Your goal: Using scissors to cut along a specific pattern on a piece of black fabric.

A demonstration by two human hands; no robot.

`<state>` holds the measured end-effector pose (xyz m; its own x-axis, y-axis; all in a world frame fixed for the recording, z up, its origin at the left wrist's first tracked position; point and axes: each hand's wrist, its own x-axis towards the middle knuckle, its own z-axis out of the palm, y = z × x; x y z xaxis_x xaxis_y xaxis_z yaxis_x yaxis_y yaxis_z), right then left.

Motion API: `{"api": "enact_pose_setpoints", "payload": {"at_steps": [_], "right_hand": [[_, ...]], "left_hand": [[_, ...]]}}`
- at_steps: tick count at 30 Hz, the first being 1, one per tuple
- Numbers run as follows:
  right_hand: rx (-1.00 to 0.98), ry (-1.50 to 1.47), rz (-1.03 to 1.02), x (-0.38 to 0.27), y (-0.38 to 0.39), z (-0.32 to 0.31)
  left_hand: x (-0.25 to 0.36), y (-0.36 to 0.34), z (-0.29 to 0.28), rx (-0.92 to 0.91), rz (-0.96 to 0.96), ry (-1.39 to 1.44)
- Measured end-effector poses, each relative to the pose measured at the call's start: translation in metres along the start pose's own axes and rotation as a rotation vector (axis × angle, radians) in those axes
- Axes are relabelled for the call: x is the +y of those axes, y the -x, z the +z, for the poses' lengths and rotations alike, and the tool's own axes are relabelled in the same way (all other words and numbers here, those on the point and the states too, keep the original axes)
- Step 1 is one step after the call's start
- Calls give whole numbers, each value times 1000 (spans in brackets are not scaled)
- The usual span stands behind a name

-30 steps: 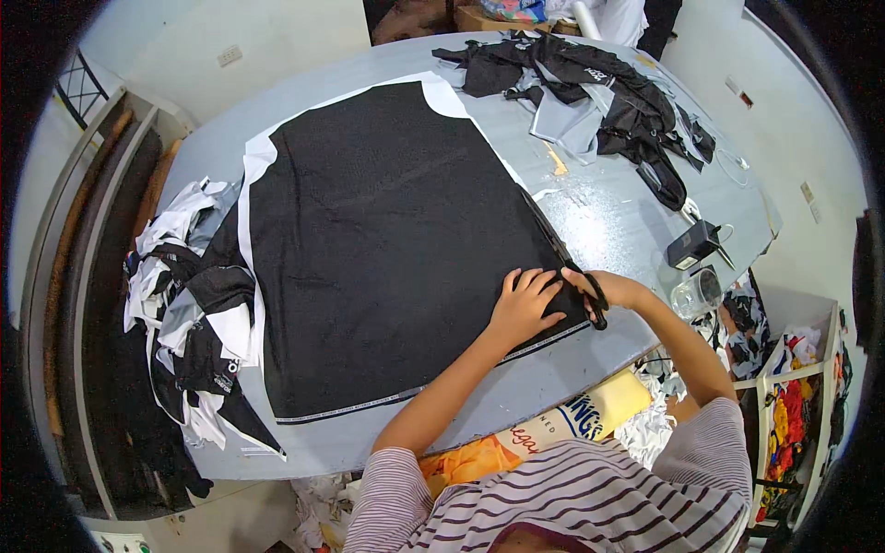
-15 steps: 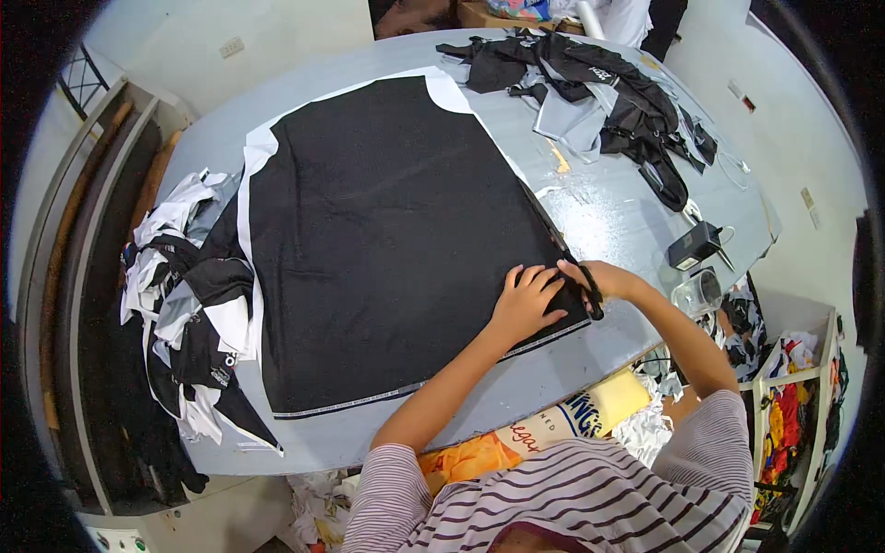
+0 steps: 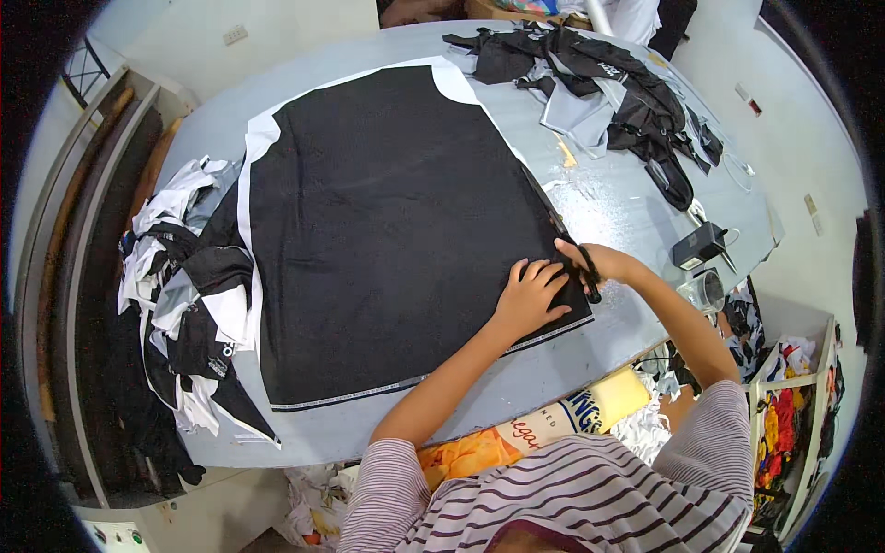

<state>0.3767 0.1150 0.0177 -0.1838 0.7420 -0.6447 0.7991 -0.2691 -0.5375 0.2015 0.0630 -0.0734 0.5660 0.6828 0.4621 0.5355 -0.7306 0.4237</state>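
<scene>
Black fabric panel, one: spread over the middle of my table, its banded hem short of the near edge. White layer: showing from under the panel along its left and far borders. My left hand: fingers spread, palm down on the panel's near right corner, gripping nothing. My right hand: just beside the left, apart from it, closed around the handles of black scissors; blades lie along the panel's right border, their opening too small to tell. Black and white cloth scraps, one heap: at the table's left edge. Dark cloth pieces, one pile: toward the far right corner. Black box-shaped adapter and clear glass container: side by side near the right edge.
</scene>
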Motion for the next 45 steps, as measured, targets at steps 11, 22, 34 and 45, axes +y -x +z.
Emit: {"api": "enact_pose_setpoints", "payload": {"at_steps": [11, 22, 34, 45], "right_hand": [[-9, 103, -87, 2, -24, -9], [-22, 34, -50, -13, -32, -19], [-22, 4, 38, -17, -56, -28], [-20, 25, 63, -40, -61, -37]], "left_hand": [[1, -2, 0, -12, -6, -9], [0, -1, 0, -5, -2, 4], [1, 0, 0, 4, -5, 11], [-1, -1, 0, 7, 1, 13]]}}
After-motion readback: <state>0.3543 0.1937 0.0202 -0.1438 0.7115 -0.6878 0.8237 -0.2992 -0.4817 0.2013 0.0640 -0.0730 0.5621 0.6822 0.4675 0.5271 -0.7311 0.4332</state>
